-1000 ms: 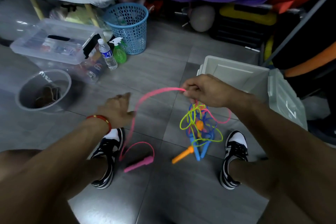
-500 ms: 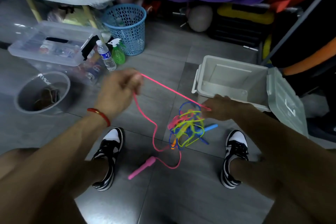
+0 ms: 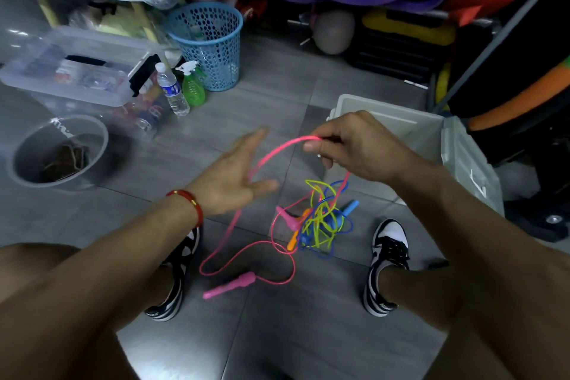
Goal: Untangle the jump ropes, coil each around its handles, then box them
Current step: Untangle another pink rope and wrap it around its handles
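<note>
Pinched between thumb and fingertips, the pink rope (image 3: 277, 148) arcs out of the right hand (image 3: 354, 148), which is held up in front of the box (image 3: 388, 120); the left hand (image 3: 234, 179) is spread open with straight fingers, and the rope passes by its fingers, though contact there is too blurred to tell. From the left hand the rope drops to the floor (image 3: 277, 333), loops between the two shoes, and ends at a pink handle (image 3: 229, 285) lying flat near the left shoe (image 3: 172, 287). Below the right hand hangs the tangle (image 3: 320, 222) of yellow-green and blue ropes, with orange, blue and a second pink handle caught in it; its lower part seems to reach the floor just inside the right shoe (image 3: 385, 265). The pale box stands open at the right, its lid (image 3: 468, 163) leaning off its right side; what shows of its inside looks bare. At the far left a round clear tub (image 3: 58, 151) holds something brown. Behind it a lidded clear bin (image 3: 77, 68) holds mixed items too blurred to name. A blue mesh basket (image 3: 206, 43) stands further back with something pale inside, and a water bottle (image 3: 171, 89) with a blue label and a green spray bottle (image 3: 192, 85) stand just in front of it. Writing on the tub rim and bottle label is unreadable
</note>
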Action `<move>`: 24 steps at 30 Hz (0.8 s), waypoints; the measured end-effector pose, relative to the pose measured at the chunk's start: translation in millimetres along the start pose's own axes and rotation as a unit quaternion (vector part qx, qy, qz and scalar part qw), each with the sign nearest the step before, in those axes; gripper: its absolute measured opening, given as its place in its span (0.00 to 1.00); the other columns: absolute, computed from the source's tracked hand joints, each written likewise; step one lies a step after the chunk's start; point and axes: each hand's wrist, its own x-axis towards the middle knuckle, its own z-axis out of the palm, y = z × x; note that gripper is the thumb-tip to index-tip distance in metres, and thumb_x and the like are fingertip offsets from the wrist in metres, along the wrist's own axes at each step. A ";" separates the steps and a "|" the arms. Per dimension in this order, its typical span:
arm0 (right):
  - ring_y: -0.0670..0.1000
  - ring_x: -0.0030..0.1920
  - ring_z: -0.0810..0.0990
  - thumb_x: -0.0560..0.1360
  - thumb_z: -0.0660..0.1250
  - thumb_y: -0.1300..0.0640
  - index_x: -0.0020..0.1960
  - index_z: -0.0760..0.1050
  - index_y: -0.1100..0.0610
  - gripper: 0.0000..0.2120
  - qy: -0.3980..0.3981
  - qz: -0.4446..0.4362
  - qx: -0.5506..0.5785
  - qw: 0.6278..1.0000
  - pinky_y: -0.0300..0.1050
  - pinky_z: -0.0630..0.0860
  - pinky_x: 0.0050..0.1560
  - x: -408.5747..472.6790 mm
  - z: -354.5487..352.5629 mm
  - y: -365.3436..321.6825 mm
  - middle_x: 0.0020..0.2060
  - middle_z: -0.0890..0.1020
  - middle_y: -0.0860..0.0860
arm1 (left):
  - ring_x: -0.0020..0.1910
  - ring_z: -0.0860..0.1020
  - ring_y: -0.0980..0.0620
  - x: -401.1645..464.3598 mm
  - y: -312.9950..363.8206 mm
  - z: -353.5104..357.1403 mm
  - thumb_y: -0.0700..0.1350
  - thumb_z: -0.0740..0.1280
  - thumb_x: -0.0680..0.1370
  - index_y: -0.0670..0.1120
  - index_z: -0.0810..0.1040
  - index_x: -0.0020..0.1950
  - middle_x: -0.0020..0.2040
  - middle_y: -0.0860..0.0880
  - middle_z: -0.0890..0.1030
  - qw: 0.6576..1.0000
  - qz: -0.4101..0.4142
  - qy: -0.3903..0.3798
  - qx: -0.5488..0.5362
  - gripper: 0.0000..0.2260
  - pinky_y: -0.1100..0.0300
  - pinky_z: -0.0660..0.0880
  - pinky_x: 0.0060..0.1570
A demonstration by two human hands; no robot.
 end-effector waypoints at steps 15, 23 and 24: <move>0.60 0.47 0.84 0.76 0.67 0.60 0.44 0.84 0.60 0.07 -0.237 0.188 -0.099 0.948 0.49 0.77 0.50 -58.5 53.8 131.6 0.43 0.85 0.59 | 0.38 0.79 0.49 1.8 -52.1 -80.6 0.38 0.63 0.80 0.42 0.84 0.47 0.39 0.42 0.80 0.953 -0.128 0.274 0.026 0.10 0.66 0.74 0.40; 0.48 0.37 0.75 0.82 0.61 0.52 0.51 0.79 0.51 0.08 -0.012 -0.015 -0.068 0.997 0.36 0.69 0.41 -18.6 19.3 15.9 0.33 0.77 0.43 | 0.76 0.64 0.52 -0.7 -3.1 12.3 0.54 0.70 0.78 0.48 0.59 0.80 0.78 0.49 0.65 0.997 -0.009 -0.063 0.043 0.34 0.64 0.58 0.74; 0.52 0.42 0.78 0.82 0.60 0.49 0.51 0.78 0.50 0.10 -0.017 -0.025 -0.091 0.995 0.43 0.72 0.44 -19.4 22.1 5.0 0.36 0.80 0.46 | 0.73 0.68 0.58 -1.9 12.2 20.0 0.53 0.70 0.78 0.50 0.61 0.79 0.75 0.52 0.69 0.995 0.030 -0.089 -0.043 0.32 0.66 0.61 0.72</move>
